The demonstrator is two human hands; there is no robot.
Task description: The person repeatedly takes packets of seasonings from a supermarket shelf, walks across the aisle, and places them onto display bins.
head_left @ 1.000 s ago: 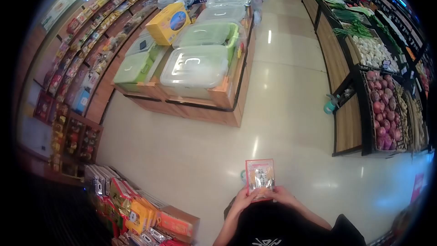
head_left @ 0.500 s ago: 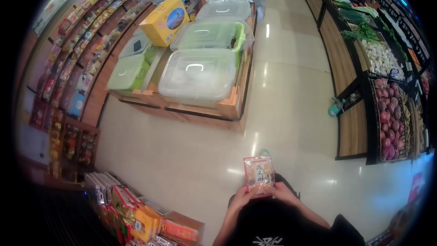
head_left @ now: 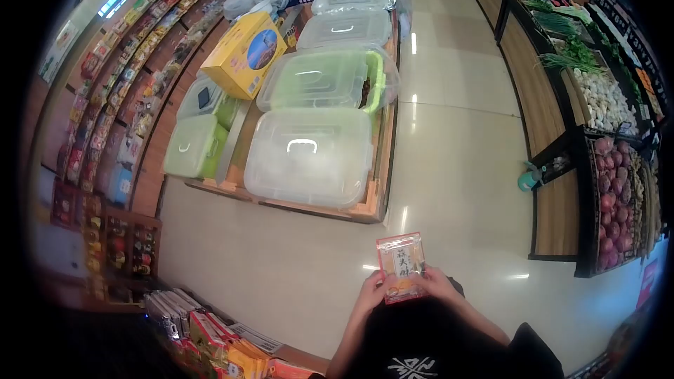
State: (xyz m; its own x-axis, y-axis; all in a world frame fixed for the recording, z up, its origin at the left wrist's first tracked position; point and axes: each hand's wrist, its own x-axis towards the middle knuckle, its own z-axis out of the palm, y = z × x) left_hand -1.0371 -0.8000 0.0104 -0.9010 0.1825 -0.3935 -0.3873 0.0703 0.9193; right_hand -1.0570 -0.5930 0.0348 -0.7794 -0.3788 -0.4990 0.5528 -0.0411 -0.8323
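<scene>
A flat plastic food packet (head_left: 402, 264) with a red border and a white label with dark characters is held upright in front of my body. My left hand (head_left: 372, 290) grips its lower left edge, with the thumb lying on the front. On the lower right edge, my right hand (head_left: 434, 283) is closed in the same way, its thumb also across the front. Fingers behind the packet are hidden. What the packet contains is too small to make out.
Ahead stands a wooden display island bearing lidded plastic bins (head_left: 309, 158) and a yellow box (head_left: 244, 54). Packets fill the shelves (head_left: 133, 49) at left. Packaged goods (head_left: 210, 337) stand at lower left. On the right, a produce stand holds red onions (head_left: 612, 200), garlic (head_left: 605, 102) and greens.
The view has shifted, so the display island and produce stand appear nearer and lower. Both hands still hold the packet, which now sits a little more upright and faces me with less glare.
</scene>
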